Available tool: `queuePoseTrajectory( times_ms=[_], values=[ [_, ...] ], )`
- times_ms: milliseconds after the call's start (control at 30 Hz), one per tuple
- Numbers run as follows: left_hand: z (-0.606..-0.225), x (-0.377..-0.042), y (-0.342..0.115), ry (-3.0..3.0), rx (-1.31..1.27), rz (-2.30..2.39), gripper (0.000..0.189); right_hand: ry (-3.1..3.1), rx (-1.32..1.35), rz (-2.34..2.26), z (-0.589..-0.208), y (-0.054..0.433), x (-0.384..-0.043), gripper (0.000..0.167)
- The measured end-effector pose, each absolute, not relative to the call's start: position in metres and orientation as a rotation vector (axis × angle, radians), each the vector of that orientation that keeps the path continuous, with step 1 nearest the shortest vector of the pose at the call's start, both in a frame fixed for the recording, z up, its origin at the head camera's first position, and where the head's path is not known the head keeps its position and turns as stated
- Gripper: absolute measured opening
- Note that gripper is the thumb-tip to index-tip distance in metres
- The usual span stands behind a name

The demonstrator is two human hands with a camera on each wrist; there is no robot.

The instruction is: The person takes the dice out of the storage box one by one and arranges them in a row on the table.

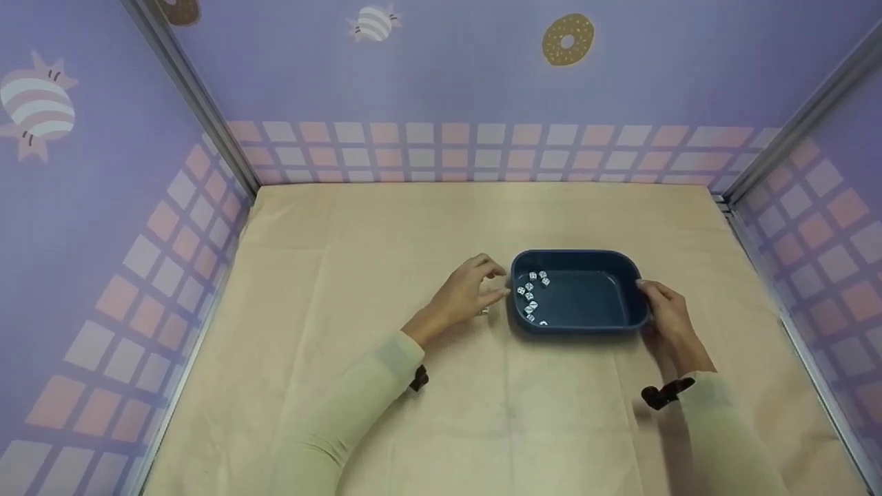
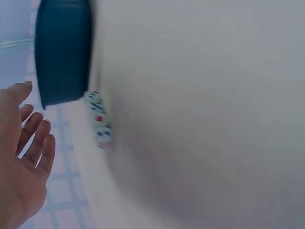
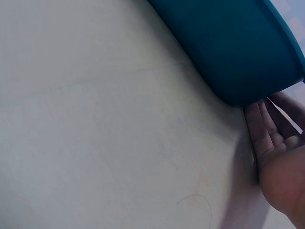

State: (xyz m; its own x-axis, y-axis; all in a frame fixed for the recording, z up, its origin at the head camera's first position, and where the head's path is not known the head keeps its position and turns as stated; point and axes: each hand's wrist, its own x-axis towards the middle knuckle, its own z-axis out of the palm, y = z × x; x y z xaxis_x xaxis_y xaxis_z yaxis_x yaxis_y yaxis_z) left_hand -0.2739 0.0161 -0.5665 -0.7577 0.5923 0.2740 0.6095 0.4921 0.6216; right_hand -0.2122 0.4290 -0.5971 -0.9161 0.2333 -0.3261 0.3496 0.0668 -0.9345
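Several small white cube dice with dark pips [image 1: 529,296] lie inside a dark blue, rounded rectangular tray [image 1: 582,300], gathered along its left side. That tray sits on a creased beige cloth [image 1: 441,427], right of centre. Beyond it rises a lilac panel wall [image 1: 448,76], checked in pink and white along its foot. A short row of white dice with dark and red pips [image 2: 99,118] stands on the cloth near the tray's outer wall; from above, the left hand hides most of that row.

The left hand [image 1: 468,289] grasps nothing: its thumb and loosely bent fingers are parted, the tips at the tray's left rim, though whether they touch it I cannot tell. The right hand [image 1: 668,310] grips the tray's right end, with a fingertip at the rim and the other fingers partly hidden by the wall.

Both forearms, in pale green sleeves [image 1: 365,399], reach forward, the left one slanting right, the right one angled slightly left.
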Motion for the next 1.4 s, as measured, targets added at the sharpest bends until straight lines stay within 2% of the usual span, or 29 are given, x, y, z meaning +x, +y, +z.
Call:
queuePoseTrajectory(
  times_ms=[433,567,800,967,1067,1233,1400],
  values=[
    [-0.534,-0.303,0.084,-2.812,-1.275,-1.017,0.051,2.295,0.579,-1.968,-0.598,0.431,-0.212,0.061],
    [-0.531,-0.312,0.098,-2.84,-1.283,-0.925,0.05,2.31,0.57,-1.957,-0.59,0.429,-0.212,0.056],
    [-0.532,-0.32,0.114,-2.886,-1.189,-0.888,0.045,2.296,0.565,-1.959,-0.572,0.42,-0.21,0.059],
    [-0.535,-0.318,0.12,-2.88,-1.079,-0.903,0.04,2.274,0.572,-1.995,-0.568,0.42,-0.208,0.053],
    [-0.537,-0.312,0.122,-2.895,-1.068,-0.889,0.039,2.283,0.554,-1.986,-0.567,0.419,-0.207,0.057],
    [-0.547,-0.303,0.125,-2.944,-1.091,-0.668,0.04,2.305,0.56,-1.942,-0.589,0.429,-0.212,0.067],
    [-0.558,-0.296,0.129,-2.96,-1.114,-0.474,0.039,2.324,0.57,-1.934,-0.596,0.43,-0.21,0.065]
  ],
)
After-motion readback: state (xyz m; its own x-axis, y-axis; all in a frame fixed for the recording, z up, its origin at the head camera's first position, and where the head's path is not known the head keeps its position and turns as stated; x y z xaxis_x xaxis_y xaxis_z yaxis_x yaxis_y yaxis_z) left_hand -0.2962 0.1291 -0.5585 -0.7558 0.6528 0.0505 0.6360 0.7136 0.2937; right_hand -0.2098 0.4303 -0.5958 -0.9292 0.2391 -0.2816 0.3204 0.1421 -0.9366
